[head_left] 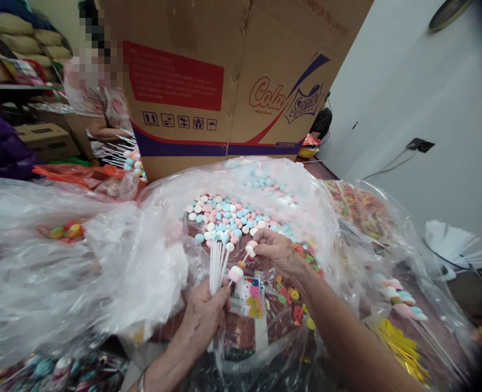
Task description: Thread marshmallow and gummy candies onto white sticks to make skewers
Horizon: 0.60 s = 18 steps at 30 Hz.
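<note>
My left hand is closed around a bunch of white sticks that point upward. One stick, tilted to the right from the same hand, carries a pink and white marshmallow and an orange gummy ring. At that stick's upper end, my right hand pinches a white marshmallow. Behind both hands lies a spread of pink, blue and white marshmallows on a clear plastic sheet. Below my right hand are loose gummy rings and a colourful printed packet.
A tall cardboard box stands behind the marshmallows. Crumpled clear plastic covers the left side. To the right lie a bag of gummies, finished marshmallow skewers and gold ties. Another person is behind at left.
</note>
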Available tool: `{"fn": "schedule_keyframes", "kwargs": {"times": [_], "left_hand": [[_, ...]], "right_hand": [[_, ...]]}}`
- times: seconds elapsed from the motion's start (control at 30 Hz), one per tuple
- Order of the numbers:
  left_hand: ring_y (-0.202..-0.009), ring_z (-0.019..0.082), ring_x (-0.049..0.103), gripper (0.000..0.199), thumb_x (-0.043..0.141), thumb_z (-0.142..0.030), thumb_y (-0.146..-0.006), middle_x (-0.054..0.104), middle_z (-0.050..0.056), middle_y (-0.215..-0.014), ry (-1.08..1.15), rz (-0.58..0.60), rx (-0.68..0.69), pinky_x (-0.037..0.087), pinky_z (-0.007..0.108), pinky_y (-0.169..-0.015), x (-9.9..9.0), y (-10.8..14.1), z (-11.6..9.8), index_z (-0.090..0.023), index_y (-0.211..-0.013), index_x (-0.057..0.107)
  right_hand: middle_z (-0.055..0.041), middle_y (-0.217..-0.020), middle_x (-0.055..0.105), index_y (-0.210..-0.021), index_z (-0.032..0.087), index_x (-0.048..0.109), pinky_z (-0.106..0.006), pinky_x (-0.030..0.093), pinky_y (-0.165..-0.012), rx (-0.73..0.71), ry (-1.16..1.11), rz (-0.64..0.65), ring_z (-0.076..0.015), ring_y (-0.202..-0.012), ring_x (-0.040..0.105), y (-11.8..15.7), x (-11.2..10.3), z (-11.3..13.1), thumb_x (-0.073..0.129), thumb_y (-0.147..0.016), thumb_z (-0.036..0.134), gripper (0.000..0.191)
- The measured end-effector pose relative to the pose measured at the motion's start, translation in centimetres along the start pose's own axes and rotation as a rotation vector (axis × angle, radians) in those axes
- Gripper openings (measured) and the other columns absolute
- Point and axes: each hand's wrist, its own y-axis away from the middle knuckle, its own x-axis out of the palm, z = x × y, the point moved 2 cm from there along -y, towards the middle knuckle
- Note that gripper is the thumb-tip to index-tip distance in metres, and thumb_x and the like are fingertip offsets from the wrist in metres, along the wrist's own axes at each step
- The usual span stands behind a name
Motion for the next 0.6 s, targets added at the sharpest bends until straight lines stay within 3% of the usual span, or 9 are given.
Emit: {"fn": "schedule_keyframes", "kwargs": {"times": [0.37,0.6], "left_hand": [[-0.027,0.008,0.034,0.021,0.065,-0.039,-0.076,0.045,-0.009,-0.035,-0.035,0.010,0.027,0.023,0.018,-0.030,-0.10,-0.28,0.58,-0.020,-0.069,0.059],[-0.029,0.007,0.038,0.023,0.068,-0.039,-0.074,0.058,-0.005,-0.050,0.007,-0.012,0.037,0.026,0.019,-0.030,-0.14,-0.36,0.68,-0.018,-0.070,0.060]], "right_hand": [[0.0015,-0.072,0.068,-0.078,0.017,0.066,-0.024,0.045,-0.062,-0.025,0.059,0.098,-0.0118,-0.064,0.060,0.01,-0.28,0.36,0.085,-0.064,0.031,0.027],[-0.0019,-0.092,0.076,-0.103,0.019,0.078,-0.029,0.051,-0.073,-0.068,0.316,0.091,-0.0167,-0.079,0.067,0.38,-0.22,0.08,0.077,-0.076,0.041,0.034]]}}
